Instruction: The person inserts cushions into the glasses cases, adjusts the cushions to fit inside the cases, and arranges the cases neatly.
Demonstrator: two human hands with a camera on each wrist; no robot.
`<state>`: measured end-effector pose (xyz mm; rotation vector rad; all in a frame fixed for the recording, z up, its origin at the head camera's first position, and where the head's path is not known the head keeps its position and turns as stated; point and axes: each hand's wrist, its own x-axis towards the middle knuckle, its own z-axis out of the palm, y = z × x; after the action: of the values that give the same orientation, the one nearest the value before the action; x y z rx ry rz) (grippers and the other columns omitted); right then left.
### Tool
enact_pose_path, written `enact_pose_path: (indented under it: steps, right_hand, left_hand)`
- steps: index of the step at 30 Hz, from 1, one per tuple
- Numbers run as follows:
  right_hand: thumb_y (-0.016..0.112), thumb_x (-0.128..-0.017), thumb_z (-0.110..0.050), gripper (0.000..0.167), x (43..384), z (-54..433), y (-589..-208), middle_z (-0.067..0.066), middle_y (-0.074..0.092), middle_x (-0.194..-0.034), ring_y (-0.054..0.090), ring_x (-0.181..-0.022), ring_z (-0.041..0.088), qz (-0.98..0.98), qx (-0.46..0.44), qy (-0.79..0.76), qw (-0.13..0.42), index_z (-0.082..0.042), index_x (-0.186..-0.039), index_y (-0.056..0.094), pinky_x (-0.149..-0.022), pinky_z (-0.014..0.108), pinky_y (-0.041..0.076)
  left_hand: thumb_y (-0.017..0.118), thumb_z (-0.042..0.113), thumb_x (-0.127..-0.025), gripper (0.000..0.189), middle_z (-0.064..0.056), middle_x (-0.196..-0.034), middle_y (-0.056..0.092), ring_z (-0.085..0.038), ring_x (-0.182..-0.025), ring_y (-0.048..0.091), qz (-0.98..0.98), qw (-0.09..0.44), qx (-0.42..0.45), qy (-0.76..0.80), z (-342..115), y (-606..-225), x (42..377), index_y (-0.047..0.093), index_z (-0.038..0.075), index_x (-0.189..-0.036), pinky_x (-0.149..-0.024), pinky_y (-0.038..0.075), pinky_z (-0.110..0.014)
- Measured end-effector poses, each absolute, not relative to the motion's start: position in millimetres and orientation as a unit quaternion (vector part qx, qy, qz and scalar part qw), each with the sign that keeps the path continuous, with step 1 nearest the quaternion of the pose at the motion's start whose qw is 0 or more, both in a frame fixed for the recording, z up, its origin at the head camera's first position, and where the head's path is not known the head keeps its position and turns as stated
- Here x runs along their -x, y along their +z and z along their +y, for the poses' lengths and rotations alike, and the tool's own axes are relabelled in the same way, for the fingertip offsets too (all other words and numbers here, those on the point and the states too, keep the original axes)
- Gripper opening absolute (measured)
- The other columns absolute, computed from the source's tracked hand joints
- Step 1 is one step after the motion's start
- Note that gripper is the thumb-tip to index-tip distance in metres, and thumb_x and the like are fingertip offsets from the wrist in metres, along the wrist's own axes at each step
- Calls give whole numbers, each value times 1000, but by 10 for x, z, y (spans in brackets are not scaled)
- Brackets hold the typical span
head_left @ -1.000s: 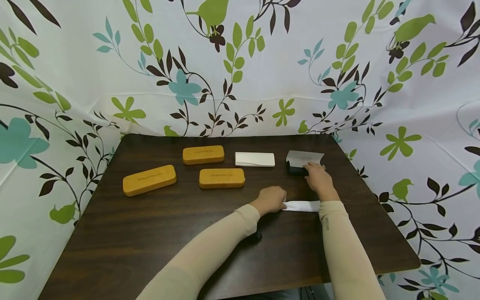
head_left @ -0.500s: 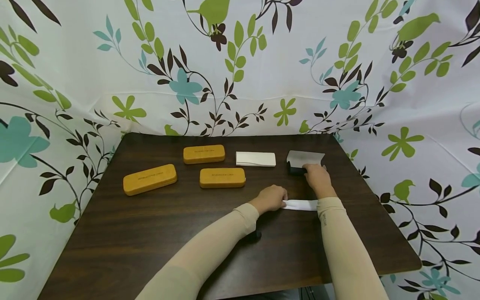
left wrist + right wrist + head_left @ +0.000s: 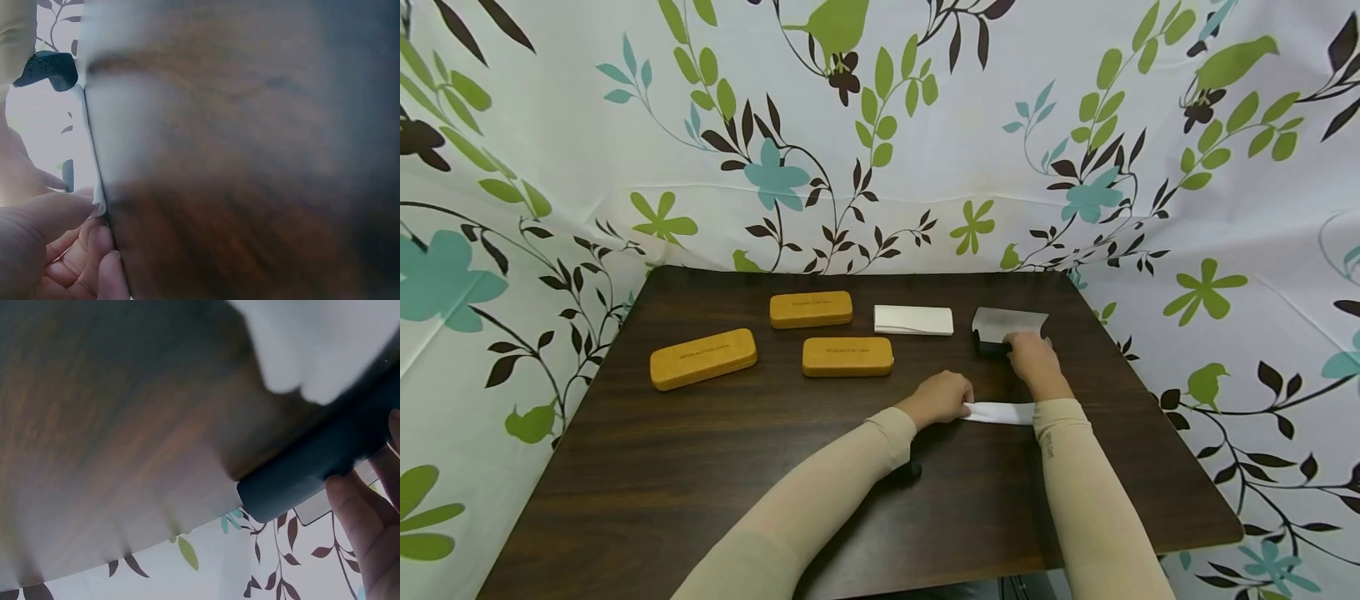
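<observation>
My left hand (image 3: 936, 398) pinches the left end of a white folded strip (image 3: 1000, 413), which looks like cloth, lying on the table. In the left wrist view, the thumb and fingers (image 3: 94, 250) hold the strip's folded end. My right hand (image 3: 1036, 365) grips the right end of a black rounded bar (image 3: 990, 347) with a flat grey sheet (image 3: 1009, 320) behind it; the object's kind is unclear. The right wrist view shows fingertips (image 3: 344, 494) against the black bar. My right sleeve hides the strip's far end.
Three yellow glasses cases (image 3: 703, 358) lie at the left and middle of the dark wooden table (image 3: 700, 467). A white folded piece (image 3: 913, 320) lies at the back, right of the cases. A patterned curtain (image 3: 880, 233) hangs behind the table.
Both hands stay in nearly the same place. The black bar has tilted slightly, showing more of its front. The head view has shifted a little.
</observation>
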<state>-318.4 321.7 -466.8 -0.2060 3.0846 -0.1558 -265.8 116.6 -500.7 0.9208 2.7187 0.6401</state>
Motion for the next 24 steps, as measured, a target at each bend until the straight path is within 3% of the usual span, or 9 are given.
enact_pose_path:
  steps: [14, 24]
  right_hand:
    - [68, -96, -5, 26, 3161, 3139, -4667, 24, 70, -117, 64, -109, 46, 996, 75, -30, 35, 1, -121, 70, -98, 72, 40]
    - [69, -95, -6, 26, 3142, 3096, -4663, 24, 69, -119, 63, -110, 47, 996, 76, -30, 31, 0, -120, 70, -96, 70, 42]
  left_hand:
    - [78, 22, -91, 6, 8, -91, 70, -7, -83, 60, 918, 107, -310, 221, 1087, -4986, 2610, 78, 16, -94, -71, 50, -23]
    - [77, 22, -92, 5, 9, -89, 67, -7, -80, 57, 912, 135, -294, 252, 998, -4960, 2591, 77, 17, -94, -69, 49, -25]
